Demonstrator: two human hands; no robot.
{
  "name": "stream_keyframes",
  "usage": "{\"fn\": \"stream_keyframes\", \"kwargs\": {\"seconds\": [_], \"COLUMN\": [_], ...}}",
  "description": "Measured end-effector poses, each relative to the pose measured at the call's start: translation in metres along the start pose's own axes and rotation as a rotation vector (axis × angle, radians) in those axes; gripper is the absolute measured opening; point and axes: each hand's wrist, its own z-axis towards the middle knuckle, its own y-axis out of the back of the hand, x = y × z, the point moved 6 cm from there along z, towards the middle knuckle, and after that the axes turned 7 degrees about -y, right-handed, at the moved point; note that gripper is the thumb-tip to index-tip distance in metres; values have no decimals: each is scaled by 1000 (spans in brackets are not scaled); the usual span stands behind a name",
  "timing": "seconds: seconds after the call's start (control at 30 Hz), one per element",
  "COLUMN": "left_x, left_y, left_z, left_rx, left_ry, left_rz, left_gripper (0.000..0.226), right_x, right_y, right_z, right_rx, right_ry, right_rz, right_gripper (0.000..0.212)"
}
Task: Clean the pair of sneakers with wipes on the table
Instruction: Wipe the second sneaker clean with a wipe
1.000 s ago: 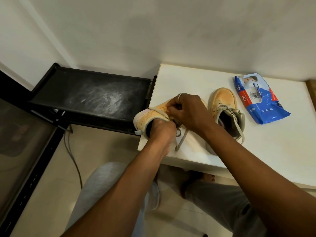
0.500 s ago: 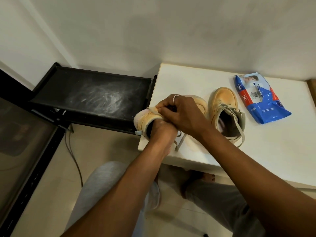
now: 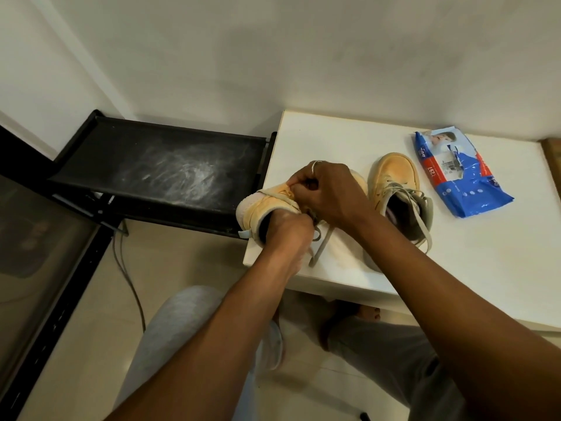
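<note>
Since a second ago our right hand [image 3: 331, 192] has slid from the lace knot toward the collar side of the held sneaker [image 3: 267, 205]. Its fingers are now pinched on the upper by the eyelets. We can't tell whether a wipe is in that pinch. Our left hand [image 3: 288, 235] hasn't moved: it is curled round the collar and steadies the shoe at the front-left corner of the table [image 3: 485, 268], heel hanging over the left edge. One lace [image 3: 321, 247] trails to the front edge. The second sneaker [image 3: 394, 180] and the wipes pack [image 3: 464, 183] are where they were, sneaker mid-table, pack near the back edge, so we judge we're on shoe one. Room: the black rack [image 3: 170, 171] is tight against the left edge, and open tabletop lies front-right.
</note>
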Motion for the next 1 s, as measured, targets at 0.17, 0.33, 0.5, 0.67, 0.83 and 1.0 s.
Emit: {"fn": "stream_keyframes", "kwargs": {"seconds": [0.17, 0.33, 0.5, 0.67, 0.83, 1.0], "left_x": [-6, -2, -5, -6, -6, -2], "left_y": [-7, 0, -1, 2, 0, -1], "left_z": [-7, -12, -7, -9, -10, -6], "left_rx": [79, -3, 23, -5, 17, 62], "left_ry": [-152, -19, -50, -89, -141, -95], "left_rz": [-62, -35, -5, 69, 54, 53], "left_gripper": [27, 4, 19, 14, 13, 29], "right_x": [11, 4, -4, -7, -19, -23], "right_y": [-3, -1, 9, 7, 10, 31], "right_z": [-7, -1, 3, -2, 3, 7], "right_rx": [94, -45, 142, -4, 257, -65], "right_ry": [73, 45, -21, 11, -106, -98], "right_rz": [131, -50, -46, -67, 43, -11], "right_gripper": [13, 17, 12, 16, 9, 19]}}
